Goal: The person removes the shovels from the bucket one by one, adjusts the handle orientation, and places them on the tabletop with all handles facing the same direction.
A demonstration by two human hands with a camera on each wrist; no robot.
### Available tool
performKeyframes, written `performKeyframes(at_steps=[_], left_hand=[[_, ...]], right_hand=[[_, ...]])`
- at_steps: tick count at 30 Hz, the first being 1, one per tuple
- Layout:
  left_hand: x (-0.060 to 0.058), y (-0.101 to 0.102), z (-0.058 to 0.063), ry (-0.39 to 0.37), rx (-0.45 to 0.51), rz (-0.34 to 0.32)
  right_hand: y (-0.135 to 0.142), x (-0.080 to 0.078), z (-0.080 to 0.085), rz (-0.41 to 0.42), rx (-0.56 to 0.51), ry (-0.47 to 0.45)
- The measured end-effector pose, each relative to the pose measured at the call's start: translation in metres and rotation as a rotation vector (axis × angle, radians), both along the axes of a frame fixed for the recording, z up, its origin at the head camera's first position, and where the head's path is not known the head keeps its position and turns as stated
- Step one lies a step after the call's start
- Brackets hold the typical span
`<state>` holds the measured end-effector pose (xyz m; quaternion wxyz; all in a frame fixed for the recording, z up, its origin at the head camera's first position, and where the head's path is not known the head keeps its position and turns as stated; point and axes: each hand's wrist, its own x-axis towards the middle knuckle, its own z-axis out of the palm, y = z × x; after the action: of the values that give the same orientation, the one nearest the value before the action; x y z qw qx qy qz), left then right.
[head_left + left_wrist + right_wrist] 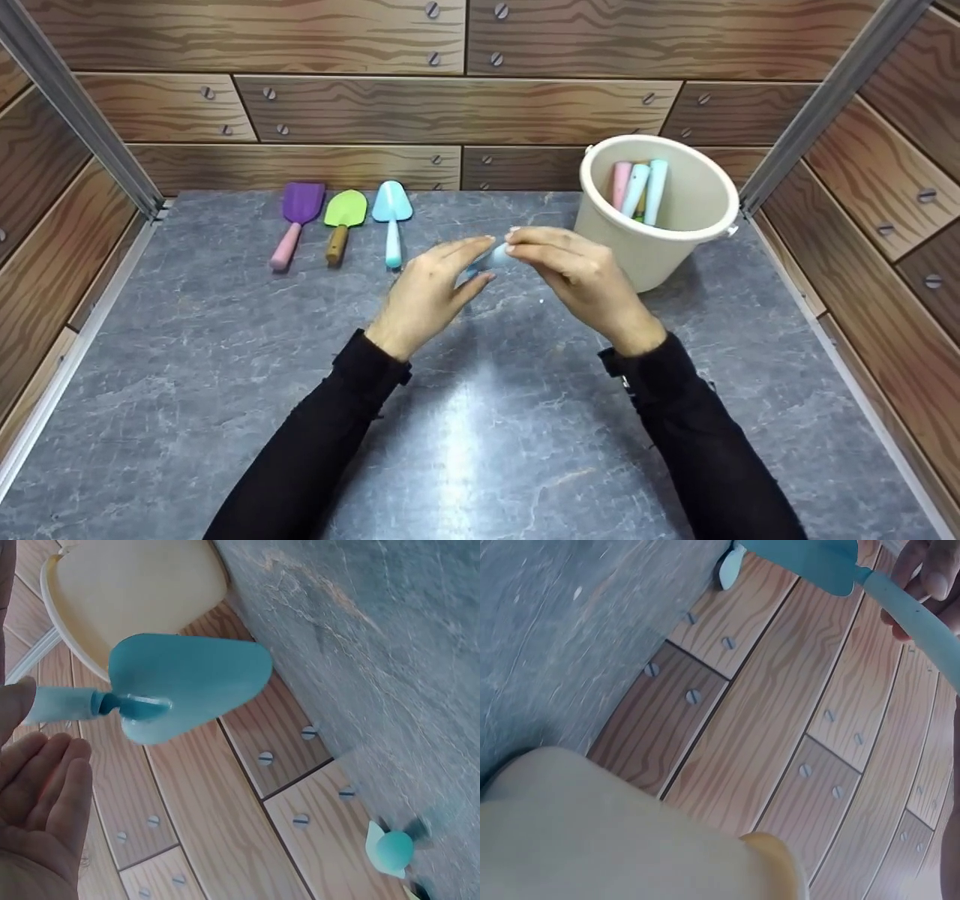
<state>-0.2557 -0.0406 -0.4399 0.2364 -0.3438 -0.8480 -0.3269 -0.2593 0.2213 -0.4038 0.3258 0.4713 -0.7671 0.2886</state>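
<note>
A light-blue trowel [187,686] is held up off the table between the two hands, blade down and handle up. The right hand [581,274] pinches the upper end of its handle, bent over it from the bucket's side. Across from it, the left hand [431,289] has its fingers stretched out and its thumb apart, right beside the handle. From the head view most of the trowel is hidden behind the hands. The right wrist view shows the handle [907,619] running past the left hand [934,581].
Along the back lie a purple shovel with a pink handle [302,202], a green one with a brown handle [346,208] and a blue trowel [392,202]. At the right stands a beige bucket [645,251] with several handles sticking up inside. Wood-patterned walls [450,109] enclose the table.
</note>
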Motion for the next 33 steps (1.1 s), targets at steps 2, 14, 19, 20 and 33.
performKeyframes(at_steps=[2, 14, 19, 20, 33], left_hand=[[0.001, 0.001, 0.001, 0.008, 0.024, -0.003], [0.003, 0.001, -0.001, 0.027, 0.090, -0.024], [0.001, -0.002, 0.001, 0.052, 0.075, -0.027], [0.001, -0.002, 0.001, 0.060, 0.068, -0.026], [-0.012, -0.025, 0.013, 0.108, 0.014, 0.009]], right_hand=[[-0.003, 0.002, 0.000, 0.013, 0.004, 0.005], [-0.012, 0.009, 0.000, 0.050, -0.020, -0.004], [-0.014, 0.010, 0.000, 0.047, -0.028, -0.008], [-0.015, 0.011, 0.000, 0.047, -0.028, -0.009], [-0.014, 0.017, 0.003, -0.033, 0.170, -0.003]])
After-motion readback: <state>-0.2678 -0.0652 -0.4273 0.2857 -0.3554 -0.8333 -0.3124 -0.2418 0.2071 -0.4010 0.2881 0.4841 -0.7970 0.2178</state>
